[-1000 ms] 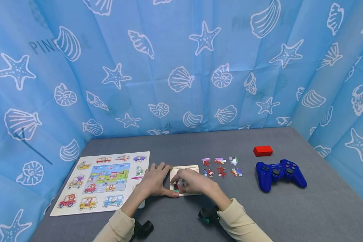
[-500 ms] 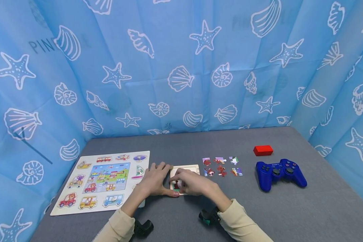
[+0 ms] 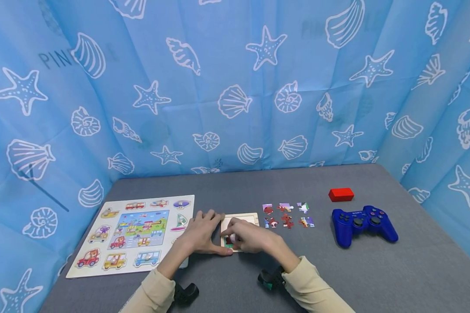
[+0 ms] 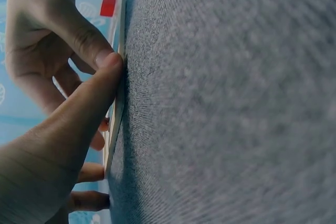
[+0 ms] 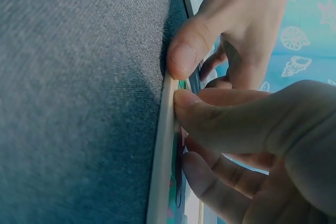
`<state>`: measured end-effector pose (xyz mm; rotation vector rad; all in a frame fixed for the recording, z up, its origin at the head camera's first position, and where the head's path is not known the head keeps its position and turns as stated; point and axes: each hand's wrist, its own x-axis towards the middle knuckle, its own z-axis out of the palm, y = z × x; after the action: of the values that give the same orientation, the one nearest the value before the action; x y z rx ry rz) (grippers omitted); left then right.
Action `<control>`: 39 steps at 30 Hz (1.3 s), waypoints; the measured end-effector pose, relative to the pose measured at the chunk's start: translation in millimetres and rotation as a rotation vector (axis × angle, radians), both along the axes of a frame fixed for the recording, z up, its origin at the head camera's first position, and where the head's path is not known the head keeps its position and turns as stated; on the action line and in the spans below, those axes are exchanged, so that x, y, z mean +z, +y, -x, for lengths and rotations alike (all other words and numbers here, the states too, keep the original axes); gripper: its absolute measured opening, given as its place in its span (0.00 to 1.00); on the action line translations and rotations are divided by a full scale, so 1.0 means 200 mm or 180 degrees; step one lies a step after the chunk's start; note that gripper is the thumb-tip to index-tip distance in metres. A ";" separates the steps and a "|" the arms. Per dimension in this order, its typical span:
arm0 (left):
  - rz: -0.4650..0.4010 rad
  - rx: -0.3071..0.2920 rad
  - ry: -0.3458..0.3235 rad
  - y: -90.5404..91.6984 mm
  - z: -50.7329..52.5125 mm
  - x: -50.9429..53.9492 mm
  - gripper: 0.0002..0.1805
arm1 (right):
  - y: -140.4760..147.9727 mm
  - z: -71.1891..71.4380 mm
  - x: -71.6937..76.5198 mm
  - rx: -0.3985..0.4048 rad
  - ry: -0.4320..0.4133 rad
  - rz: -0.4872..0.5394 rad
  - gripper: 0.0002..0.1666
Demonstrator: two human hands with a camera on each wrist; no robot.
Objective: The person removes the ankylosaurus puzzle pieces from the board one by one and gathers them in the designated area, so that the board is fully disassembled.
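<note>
Between both hands lies a small wooden puzzle tray [image 3: 251, 216], flat on the table. My left hand [image 3: 201, 232] holds its left side, the thumb on the near rim and the other fingers at the left and far edge. My right hand [image 3: 249, 235] is over the tray, its bent fingers and thumb on a puzzle piece [image 3: 229, 240] inside the near left part; the hand covers most of it. In the right wrist view the right thumb [image 5: 191, 106] is just inside the rim [image 5: 160, 171]. Loose jigsaw pieces [image 3: 287, 221] lie right of the tray in two rows.
A large vehicle knob puzzle board [image 3: 88, 237] lies on the left, close to the left hand. Farther right are a red block [image 3: 340, 194] and a blue game controller [image 3: 364, 225]. A blue shell-print curtain [image 3: 235, 130] hangs behind the grey table [image 3: 219, 287].
The right fingers have shifted slightly over the piece in the tray, with less of its pale part showing. The left hand and the loose pieces have stayed in place.
</note>
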<state>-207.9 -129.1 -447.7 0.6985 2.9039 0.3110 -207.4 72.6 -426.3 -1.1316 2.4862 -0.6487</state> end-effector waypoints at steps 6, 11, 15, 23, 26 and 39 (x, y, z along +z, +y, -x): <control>0.0046 0.0002 -0.0031 0.00 0.01 0.00 0.57 | 0.01 0.00 0.00 0.0000 -0.0071 -0.0001 0.23; 0.0059 0.0005 -0.0009 0.01 0.00 0.00 0.57 | 0.01 0.01 0.00 -0.0007 -0.0177 0.0073 0.24; 0.0057 0.0003 0.0007 0.01 0.00 0.00 0.57 | 0.02 0.01 0.00 -0.0045 -0.0204 0.0107 0.23; 0.0057 -0.0021 -0.0004 0.01 0.00 0.01 0.58 | 0.03 0.01 -0.01 0.0016 -0.0084 0.0257 0.20; 0.0087 -0.0024 -0.0004 0.00 0.00 0.00 0.60 | 0.03 0.01 -0.02 0.0057 -0.0119 0.0349 0.20; 0.0084 -0.0064 0.0030 0.01 0.00 0.00 0.63 | 0.03 0.01 -0.02 0.0130 -0.0146 0.0319 0.22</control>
<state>-208.2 -127.6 -448.1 0.7264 2.9022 0.2673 -208.7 79.4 -430.9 -1.1863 2.4096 -0.7863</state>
